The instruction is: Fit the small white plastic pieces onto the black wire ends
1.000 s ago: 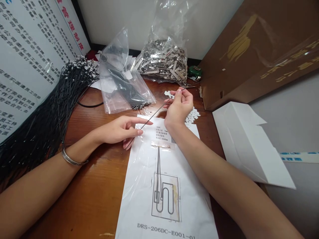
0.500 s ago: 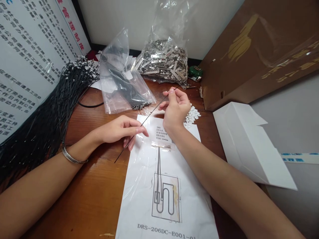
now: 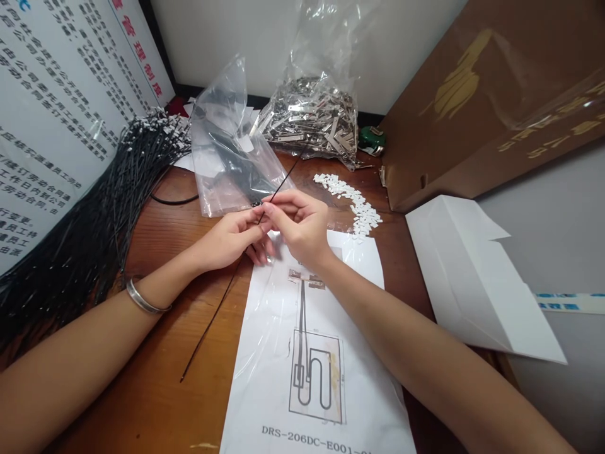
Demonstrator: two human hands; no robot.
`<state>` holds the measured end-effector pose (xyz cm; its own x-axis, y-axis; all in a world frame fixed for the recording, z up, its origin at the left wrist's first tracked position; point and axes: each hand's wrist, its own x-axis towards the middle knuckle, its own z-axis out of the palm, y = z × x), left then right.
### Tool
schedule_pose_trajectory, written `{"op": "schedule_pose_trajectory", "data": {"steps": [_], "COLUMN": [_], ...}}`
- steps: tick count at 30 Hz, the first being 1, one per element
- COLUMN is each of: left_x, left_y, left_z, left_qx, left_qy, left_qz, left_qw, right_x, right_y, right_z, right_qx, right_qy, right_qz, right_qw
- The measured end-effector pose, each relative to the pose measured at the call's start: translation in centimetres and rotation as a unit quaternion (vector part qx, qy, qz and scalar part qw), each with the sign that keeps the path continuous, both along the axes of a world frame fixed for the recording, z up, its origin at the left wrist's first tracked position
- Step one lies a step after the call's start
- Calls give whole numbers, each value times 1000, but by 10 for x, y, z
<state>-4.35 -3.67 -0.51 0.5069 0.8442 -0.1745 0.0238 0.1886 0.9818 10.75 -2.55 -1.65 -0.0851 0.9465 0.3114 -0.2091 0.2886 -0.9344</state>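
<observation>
A thin black wire (image 3: 215, 317) runs slantwise through both hands, its lower end over the bare wood and its upper end pointing at the plastic bags. My left hand (image 3: 231, 239) is closed on it, thumb against the fingers. Right beside it, my right hand (image 3: 300, 227) pinches the same wire between thumb and fingertips, the two hands touching or nearly so. Beneath them lies a printed drawing sheet (image 3: 269, 366) under clear film. Small white pieces (image 3: 363, 211) are scattered in a curve behind my right hand.
A large bundle of black wires (image 3: 94, 221) with white ends leans at left. Behind stand a clear bag (image 3: 222, 145) of dark wires and a bag of metal strips (image 3: 314, 120). A green tape roll (image 3: 372, 140), a brown box (image 3: 449, 107) and a folded white card (image 3: 472, 277) are at right.
My right hand has moved down and left along the wire to meet my left hand. More wire now hangs below the left hand, and the white pieces are uncovered.
</observation>
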Motion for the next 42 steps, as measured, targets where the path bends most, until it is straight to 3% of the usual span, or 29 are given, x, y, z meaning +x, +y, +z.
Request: {"op": "schedule_pose_trajectory", "data": {"steps": [6,11,16,21,27,32,38,42], "left_x": [0,-1,-3,-4,-3,-2,-2,-2], "left_y": [-2,-1,-1,1,0,0,1,1], "left_z": [1,-1,-1,-2,-3,-2,-2,-2], "left_qx": [-6,-1,4,-5,5,-2,-14,-23], "left_qy": [11,7,35,1,16,-15,-2,-20], "left_qz": [-15,-25,-50,-24,-39,-8,-19,-1], "left_qw": [1000,1000,998,1000,999,1000,1000,1000], "right_x": [2,5,5,4,8,6,8,7], "right_y": [5,9,10,7,13,10,12,11], "right_z": [-2,-5,-3,0,-2,-3,-2,-5], "right_qx": [-29,-46,-37,-57,-50,-72,-59,-60], "right_qy": [36,17,50,19,61,19,28,30], "right_qz": [0,41,-40,47,-9,78,27,76], "right_qw": [999,998,997,997,997,994,997,995]}}
